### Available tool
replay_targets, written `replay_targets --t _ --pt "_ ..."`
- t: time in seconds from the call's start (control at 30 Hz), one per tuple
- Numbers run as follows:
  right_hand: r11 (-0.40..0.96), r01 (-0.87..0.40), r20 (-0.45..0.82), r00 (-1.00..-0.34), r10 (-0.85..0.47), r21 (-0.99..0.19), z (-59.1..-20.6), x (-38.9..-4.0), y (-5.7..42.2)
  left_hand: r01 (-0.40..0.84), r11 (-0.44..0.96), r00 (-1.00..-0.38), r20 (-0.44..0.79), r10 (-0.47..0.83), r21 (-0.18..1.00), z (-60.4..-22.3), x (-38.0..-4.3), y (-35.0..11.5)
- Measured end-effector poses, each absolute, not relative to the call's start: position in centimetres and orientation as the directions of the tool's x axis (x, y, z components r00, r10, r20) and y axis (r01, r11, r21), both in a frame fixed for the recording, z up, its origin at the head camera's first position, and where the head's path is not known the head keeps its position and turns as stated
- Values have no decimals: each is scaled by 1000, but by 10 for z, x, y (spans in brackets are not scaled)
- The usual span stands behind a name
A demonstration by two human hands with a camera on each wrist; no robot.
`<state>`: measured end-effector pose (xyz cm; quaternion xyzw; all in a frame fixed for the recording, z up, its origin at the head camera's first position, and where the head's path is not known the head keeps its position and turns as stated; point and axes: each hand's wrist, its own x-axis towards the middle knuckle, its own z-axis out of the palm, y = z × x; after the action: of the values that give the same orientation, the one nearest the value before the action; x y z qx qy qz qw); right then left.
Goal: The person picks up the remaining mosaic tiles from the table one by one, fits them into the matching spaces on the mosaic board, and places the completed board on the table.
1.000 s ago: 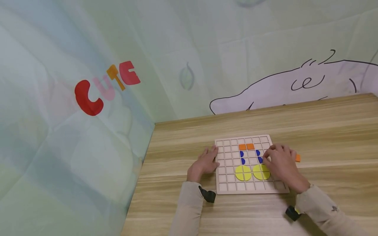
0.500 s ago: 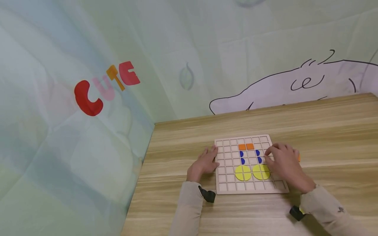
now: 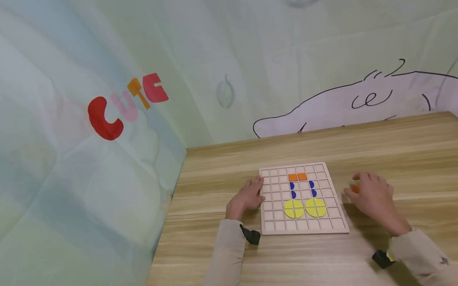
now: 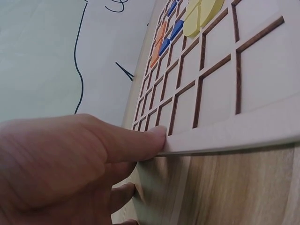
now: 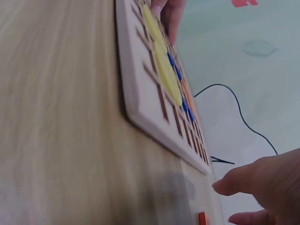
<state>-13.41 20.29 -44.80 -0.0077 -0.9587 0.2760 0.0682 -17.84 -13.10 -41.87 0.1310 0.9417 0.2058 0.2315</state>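
Observation:
A pale wooden grid board (image 3: 277, 195) lies flat on the table. In its cells sit two orange squares (image 3: 292, 177), several blue half-round pieces (image 3: 313, 193) and two yellow circles (image 3: 294, 209), each made up of quarter pieces. My left hand (image 3: 247, 198) rests at the board's left edge, fingers extended, its thumb (image 4: 157, 136) touching the rim in the left wrist view. Right of the board, my right hand (image 3: 373, 196) is over a loose orange piece (image 3: 355, 188), partly hidden by the fingers. In the right wrist view, thumb and finger are spread apart above that orange piece (image 5: 202, 218).
The wood-grain table (image 3: 222, 167) meets a printed fabric backdrop (image 3: 214, 59) at its back and left edges. Large letters (image 3: 107, 119) show on the left side of the cloth. Dark bands (image 3: 252, 235) are around both wrists, at the sleeve ends.
My right hand has moved off the board's right side, rightward to the loose orange piece, and its thumb and finger have parted. My left hand and the pieces on the board stay put.

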Motion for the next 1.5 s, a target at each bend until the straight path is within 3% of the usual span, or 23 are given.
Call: replay_targets --t 0.27,0.7,1.0,1.27,1.5 --pt "893 60 58 -994 96 -446 -455 -129 216 153 882 -859 -382 341 446 -420 -177 -132" --pt "885 69 100 -987 129 -461 -458 -131 216 145 879 -863 -377 337 454 -420 -178 -130" --pt "858 24 135 -985 109 -514 -456 -141 211 147 884 -861 -382 335 445 -417 -177 -130" --pt "849 -97 281 -958 62 -519 -451 -157 197 146 897 -859 -395 324 418 -419 -180 -129" --pt "825 -115 207 -978 2 -553 -446 -173 176 145 903 -860 -400 317 404 -419 -180 -128"
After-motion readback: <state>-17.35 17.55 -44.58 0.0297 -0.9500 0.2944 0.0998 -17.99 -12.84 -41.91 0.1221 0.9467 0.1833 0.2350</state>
